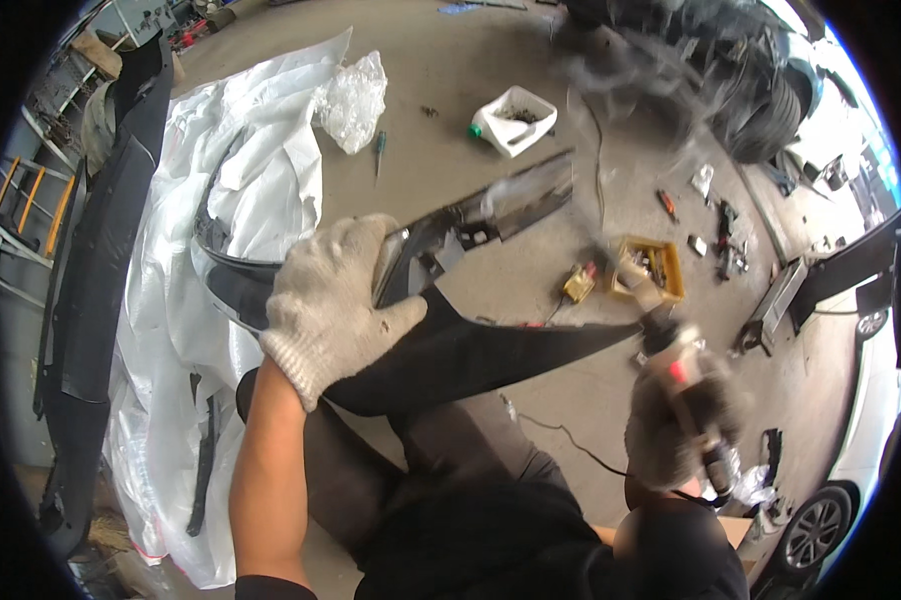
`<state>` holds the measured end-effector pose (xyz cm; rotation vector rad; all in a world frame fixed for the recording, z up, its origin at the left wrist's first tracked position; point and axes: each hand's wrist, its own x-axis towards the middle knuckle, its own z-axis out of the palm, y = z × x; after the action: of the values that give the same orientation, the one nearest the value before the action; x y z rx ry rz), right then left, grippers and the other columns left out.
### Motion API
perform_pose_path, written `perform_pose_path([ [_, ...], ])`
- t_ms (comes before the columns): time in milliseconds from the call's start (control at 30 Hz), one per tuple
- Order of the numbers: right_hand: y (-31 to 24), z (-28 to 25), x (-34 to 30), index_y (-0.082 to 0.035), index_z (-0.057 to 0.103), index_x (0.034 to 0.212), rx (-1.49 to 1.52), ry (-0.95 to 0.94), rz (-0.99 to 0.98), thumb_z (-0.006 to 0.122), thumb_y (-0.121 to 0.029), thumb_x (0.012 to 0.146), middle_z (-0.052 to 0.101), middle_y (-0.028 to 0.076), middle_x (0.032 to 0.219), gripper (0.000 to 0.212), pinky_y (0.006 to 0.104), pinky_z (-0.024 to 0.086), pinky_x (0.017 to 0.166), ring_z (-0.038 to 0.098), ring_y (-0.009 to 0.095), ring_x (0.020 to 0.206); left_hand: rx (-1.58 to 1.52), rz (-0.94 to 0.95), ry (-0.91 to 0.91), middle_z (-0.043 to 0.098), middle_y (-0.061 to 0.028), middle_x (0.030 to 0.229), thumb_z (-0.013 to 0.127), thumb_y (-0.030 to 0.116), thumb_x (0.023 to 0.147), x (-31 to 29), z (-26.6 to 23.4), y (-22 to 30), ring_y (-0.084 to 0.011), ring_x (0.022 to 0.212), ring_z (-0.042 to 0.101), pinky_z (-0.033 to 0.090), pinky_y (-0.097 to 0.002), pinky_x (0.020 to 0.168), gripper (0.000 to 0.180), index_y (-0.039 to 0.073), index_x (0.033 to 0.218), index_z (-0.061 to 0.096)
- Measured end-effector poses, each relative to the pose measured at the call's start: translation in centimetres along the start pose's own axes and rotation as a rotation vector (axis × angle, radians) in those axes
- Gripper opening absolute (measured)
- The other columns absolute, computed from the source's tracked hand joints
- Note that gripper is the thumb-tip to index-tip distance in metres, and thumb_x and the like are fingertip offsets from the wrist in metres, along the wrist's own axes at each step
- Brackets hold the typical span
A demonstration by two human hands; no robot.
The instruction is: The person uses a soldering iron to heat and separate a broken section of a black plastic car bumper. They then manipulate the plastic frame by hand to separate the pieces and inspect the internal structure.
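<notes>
A black plastic car bumper part (471, 355) rests across my thighs, its pointed end toward the right. My left hand (336, 300), in a pale knitted work glove, grips its upper edge, with the thumb lying across the near face. A bracketed section (461, 240) stretches away behind it. In my gloved right hand (686, 410) is a corded stick-shaped power tool (671, 340). Motion blurs both this hand and the tool, whose front end points up and away past the bumper's tip. Whether the tool touches the bumper cannot be made out.
White sheeting (171, 340) and a long black panel (96, 260) lie at left. Beyond the bumper are a screwdriver (380, 155), a cut-open white jug (516, 120) and a yellow bin (676, 272). A cable (571, 440) crosses the floor; cars stand at right.
</notes>
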<state>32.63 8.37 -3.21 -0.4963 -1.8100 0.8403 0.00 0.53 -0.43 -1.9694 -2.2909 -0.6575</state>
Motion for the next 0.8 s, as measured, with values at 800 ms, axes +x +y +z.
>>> perform_pose_path([
  [800,5.9,5.9,2.5,0.0,0.048,0.143,0.065,0.321,0.271,0.058,-0.009,0.096,0.069,0.018,0.119,0.05,0.0278,0.052,0.07,0.063,0.015,0.076,-0.057,-0.038,0.101,0.066,-0.0226,0.122,0.088,0.028,0.069,-1.1,1.2,-0.5,-0.0351,0.112,0.066,0.052,-0.0416,0.1,0.079,0.0,0.135,0.055],
])
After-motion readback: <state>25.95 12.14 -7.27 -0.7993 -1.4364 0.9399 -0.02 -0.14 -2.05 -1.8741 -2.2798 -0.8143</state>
